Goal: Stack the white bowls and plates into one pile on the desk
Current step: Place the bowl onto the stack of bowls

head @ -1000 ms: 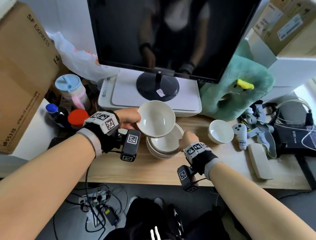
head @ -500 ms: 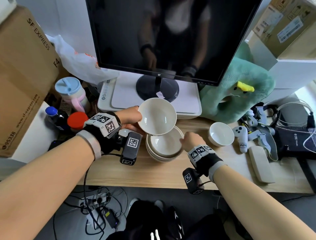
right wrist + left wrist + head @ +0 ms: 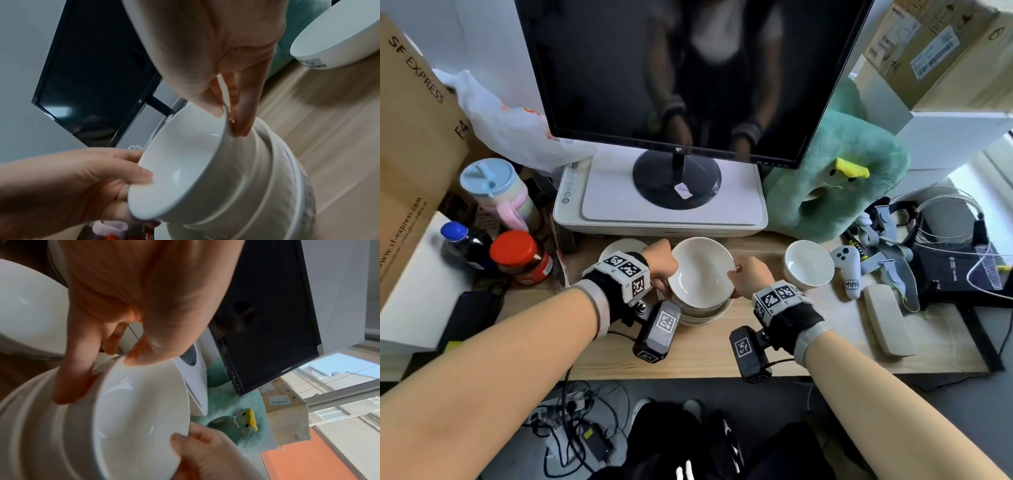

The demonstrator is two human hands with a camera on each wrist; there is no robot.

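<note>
Head view, nearest first: two bare forearms reach in over the front edge of the wooden desk [image 3: 825, 356], each wrist strapped with a black band carrying marker tags and a small camera block. Between them sits the stack of white bowls [image 3: 702, 313], near the middle of the desk just in front of the printer. The top bowl [image 3: 700, 272] is nested into that stack, tilted a little, with both hands on it. The left hand [image 3: 659, 262] pinches its left rim, thumb over the lip and fingers curled against the outer wall, as the left wrist view shows at close range [image 3: 127, 318]. The right hand [image 3: 748, 275] grips the opposite rim in the same way, thumb inside the edge and fingertips down the outside [image 3: 218, 68].

Behind the left wrist a white plate [image 3: 621, 248] lies flat on the desk, partly hidden. To the right of the stack, well apart from it, a small white bowl [image 3: 808, 262] stands alone, upright. Just beyond it lie a grey game controller [image 3: 847, 265] and a tangle of straps and cables. On the left stand a red-lidded jar [image 3: 518, 255] and a dark bottle with a blue cap [image 3: 462, 241]. Farther back is the white printer [image 3: 661, 205] carrying the black monitor [image 3: 681, 75], with a green plush toy [image 3: 835, 178] to its right and cardboard boxes at both far corners
</note>
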